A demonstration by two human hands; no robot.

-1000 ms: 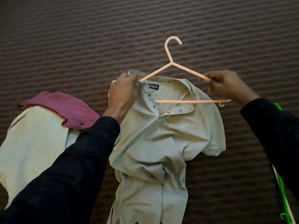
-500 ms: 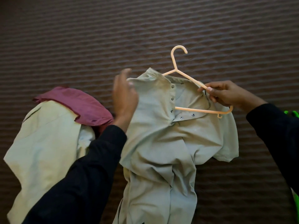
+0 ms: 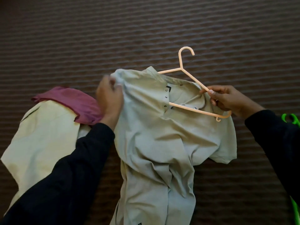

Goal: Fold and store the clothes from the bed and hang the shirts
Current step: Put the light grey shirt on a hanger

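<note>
A pale grey-green polo shirt [image 3: 155, 143] lies crumpled on the dark ribbed bedspread [image 3: 146, 30], collar away from me. A peach plastic hanger [image 3: 186, 69] sits partly inside its neck opening, with the hook sticking out above the collar. My right hand [image 3: 227, 99] pinches the hanger's right arm beside the collar. My left hand [image 3: 110, 98] grips the shirt's left shoulder fabric; it is blurred. The hanger's left end is hidden under the shirt.
At the left a cream garment [image 3: 40, 135] lies spread, with a magenta garment [image 3: 73, 101] on its upper edge. Green plastic hangers [image 3: 290, 118] show at the right edge. Striped bedspread stretches beyond the clothes.
The hanger's left end has slid inside the shirt's neck. My left hand moved left from the collar to the shoulder and now grips the fabric. The right hand kept its hold.
</note>
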